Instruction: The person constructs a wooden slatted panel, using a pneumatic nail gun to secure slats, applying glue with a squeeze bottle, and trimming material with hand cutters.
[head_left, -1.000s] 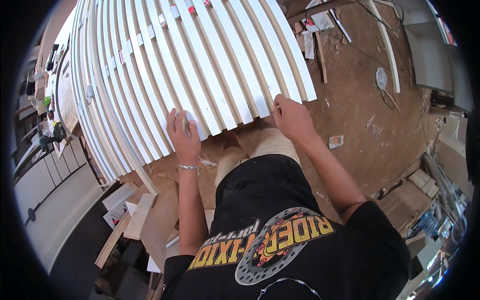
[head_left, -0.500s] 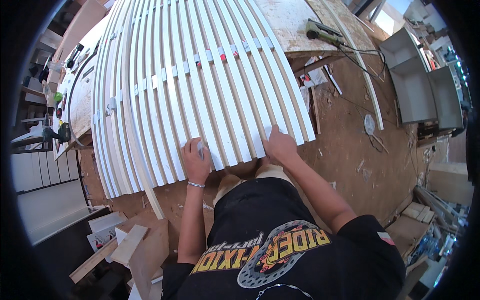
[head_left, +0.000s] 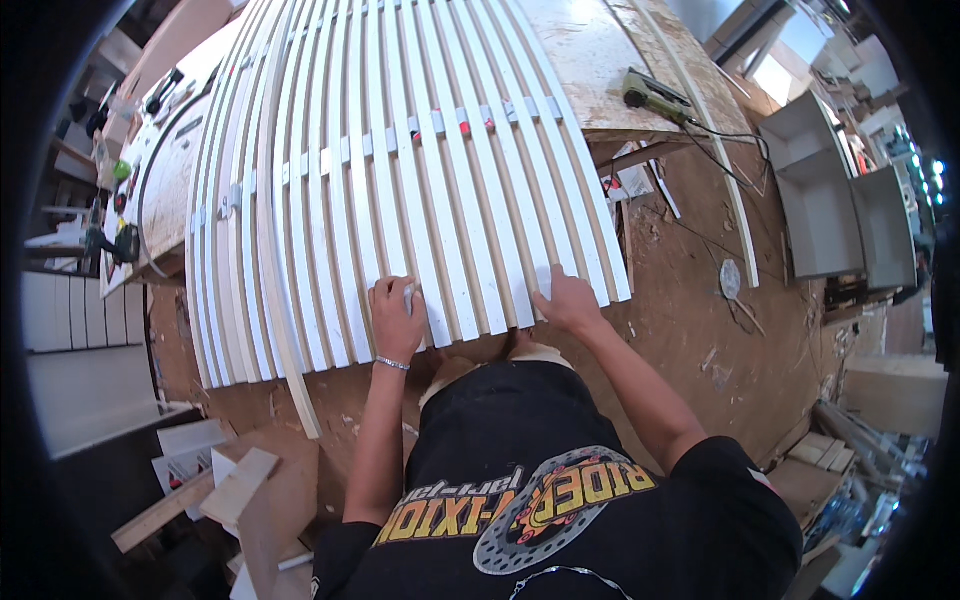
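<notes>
A wide panel of parallel white slats [head_left: 481,240] stretches away from my body, with brown gaps between the slats. At its near edge, my left hand [head_left: 398,322] rests with curled fingers on the slat ends. A small pale piece [head_left: 410,292] shows between its thumb and fingers, too small to name. Farther right, my right hand [head_left: 572,303] touches the panel. Its index finger is stretched along a slat and its thumb is apart; the other fingers are partly hidden. A loose wooden strip [head_left: 290,372] lies lengthwise over the panel's left part and sticks out past the near edge.
A green corded power tool [head_left: 655,93] lies on the worn table [head_left: 610,75] at the right. Grey open cabinets [head_left: 820,190] stand at far right. Drills [head_left: 125,243] lie at left. Wood offcuts [head_left: 240,487] are piled at lower left, and scraps litter the brown floor [head_left: 690,340].
The view has shifted slightly. My right index finger has moved a little along the slat ends, and my left hand stays at nearly the same place with its pale piece.
</notes>
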